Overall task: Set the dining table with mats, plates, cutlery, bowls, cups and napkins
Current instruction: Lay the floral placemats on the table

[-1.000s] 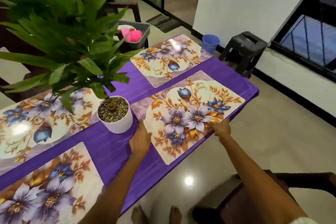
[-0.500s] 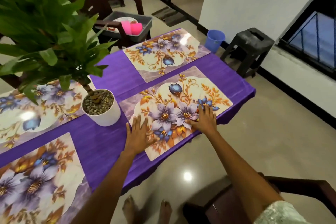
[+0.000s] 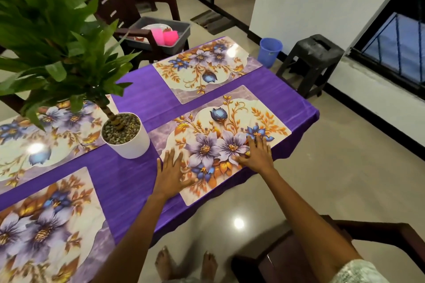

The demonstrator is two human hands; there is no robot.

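Both the left hand (image 3: 171, 176) and right hand (image 3: 257, 153) press flat, grip wide with fingers spread, on the floral placemat (image 3: 220, 142) atop the purple-clothed worktop (image 3: 135, 174).

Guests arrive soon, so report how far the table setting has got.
Done: four floral mats lie on the purple tablecloth. In hand: the left hand and right hand press flat on the near right mat. Left: no plates, cutlery, bowls, cups or napkins on the table; pink cups sit in the grey tub on a chair.
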